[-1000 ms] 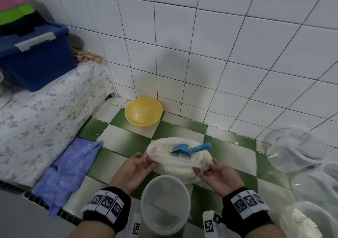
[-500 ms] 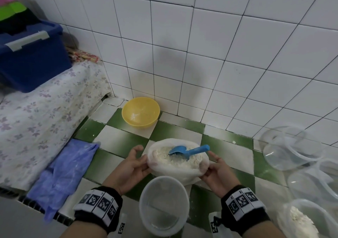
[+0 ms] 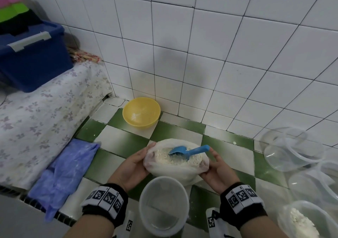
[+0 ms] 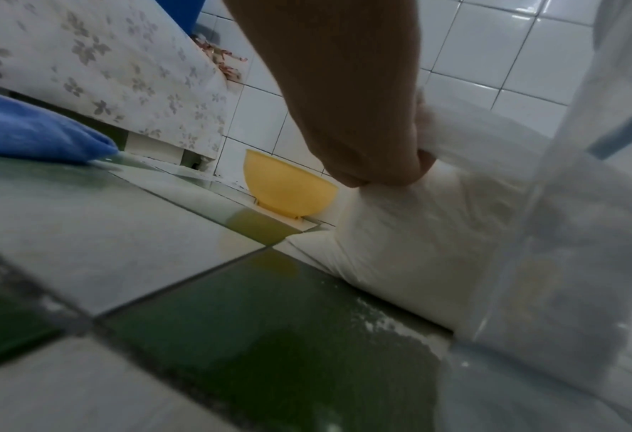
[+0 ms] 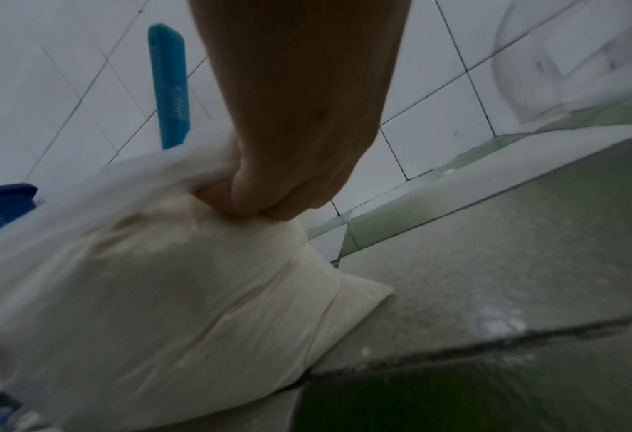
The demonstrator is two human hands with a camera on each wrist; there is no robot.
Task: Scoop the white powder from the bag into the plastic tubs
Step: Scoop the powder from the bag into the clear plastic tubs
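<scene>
A clear plastic bag of white powder (image 3: 175,170) sits on the green-and-white tiled floor, its mouth spread wide. A blue scoop (image 3: 188,152) lies in the powder with its handle pointing right. My left hand (image 3: 136,166) grips the bag's left rim (image 4: 451,122), and my right hand (image 3: 217,168) grips the right rim (image 5: 181,169). An empty clear tub (image 3: 163,204) stands just in front of the bag, between my wrists. At the lower right a tub (image 3: 300,221) holds white powder.
A yellow bowl (image 3: 141,112) dusted with powder sits by the tiled wall. Blue gloves (image 3: 67,171) lie at left beside a flowered cloth (image 3: 36,124) bearing a blue bin (image 3: 31,58). Several empty clear tubs (image 3: 292,149) are stacked at right. Powder is spilled on the floor (image 4: 388,324).
Both hands have pulled the bag's rim outward and down, so its mouth stands wider and more powder shows. The scoop stays in the bag.
</scene>
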